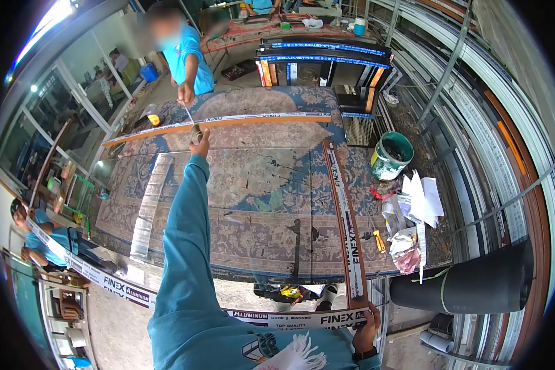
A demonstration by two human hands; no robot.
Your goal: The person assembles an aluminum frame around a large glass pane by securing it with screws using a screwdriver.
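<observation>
Two things held: left grip [199, 145] closed round screwdriver [197, 131], right grip [366, 328] curled over aluminium profile [336, 319].

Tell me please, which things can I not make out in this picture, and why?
In the head view:
Tool: far end, covered by the co-worker's hand; rear of the handle, by the left hand.
Near bar: the stretch behind the left sleeve.
Right hand: exact grip, too small to tell.
Bucket: contents, too dark.
Co-worker's face: blurred.
</observation>
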